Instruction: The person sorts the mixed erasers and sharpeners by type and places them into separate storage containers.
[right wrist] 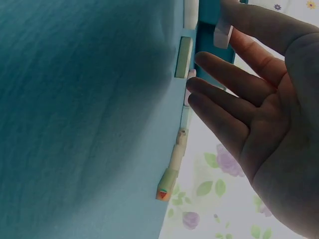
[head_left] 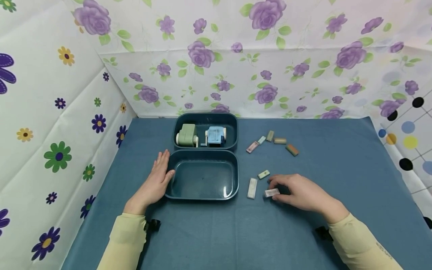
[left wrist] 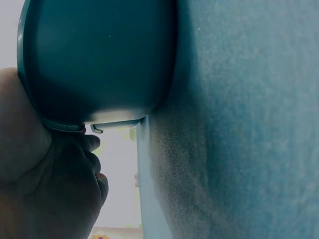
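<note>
Between the thumb and index finger of my right hand is a small whitish eraser, pinched and clear of the cloth in the right wrist view. The other fingers of that hand spread apart. Close by on the cloth lie a longer white eraser and a small pale green eraser. My left hand rests with straight fingers along the left rim of the front dark teal tray. From the left wrist, that tray's outer wall shows, with the palm against its rim.
Behind the front tray stands a second teal tray, holding a green crank sharpener and a blue crank sharpener. Several erasers lie at the back right, among them a pink one and an orange-and-green one. Flowered sheets enclose the table.
</note>
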The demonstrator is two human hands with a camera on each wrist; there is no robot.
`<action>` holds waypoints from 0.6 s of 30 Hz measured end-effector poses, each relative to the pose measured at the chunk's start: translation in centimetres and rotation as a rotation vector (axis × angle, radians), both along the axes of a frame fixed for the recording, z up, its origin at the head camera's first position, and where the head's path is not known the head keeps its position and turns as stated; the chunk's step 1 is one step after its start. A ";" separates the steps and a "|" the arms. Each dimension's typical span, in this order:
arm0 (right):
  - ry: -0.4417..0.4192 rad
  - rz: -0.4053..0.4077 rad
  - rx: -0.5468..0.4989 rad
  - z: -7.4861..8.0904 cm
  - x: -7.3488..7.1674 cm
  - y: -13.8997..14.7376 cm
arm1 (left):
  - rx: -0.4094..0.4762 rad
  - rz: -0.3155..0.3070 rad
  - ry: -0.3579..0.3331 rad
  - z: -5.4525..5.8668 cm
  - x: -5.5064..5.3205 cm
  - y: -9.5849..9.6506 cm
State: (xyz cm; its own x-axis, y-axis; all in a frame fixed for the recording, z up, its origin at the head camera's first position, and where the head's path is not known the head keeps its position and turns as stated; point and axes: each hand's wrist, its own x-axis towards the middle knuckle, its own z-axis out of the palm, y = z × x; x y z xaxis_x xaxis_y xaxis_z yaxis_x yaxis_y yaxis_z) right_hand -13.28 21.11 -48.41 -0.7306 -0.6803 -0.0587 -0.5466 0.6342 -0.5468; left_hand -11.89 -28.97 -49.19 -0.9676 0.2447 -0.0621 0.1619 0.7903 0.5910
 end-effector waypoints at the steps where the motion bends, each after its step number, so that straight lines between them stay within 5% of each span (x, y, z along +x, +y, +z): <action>1: 0.008 0.003 -0.005 0.1 0.0 -0.1 | 0.000 -0.001 0.000 0.0 0.0 0.0; 18: 0.104 -0.011 -0.077 0.6 0.0 -2.2 | -0.002 0.002 0.008 -0.2 -0.1 -0.1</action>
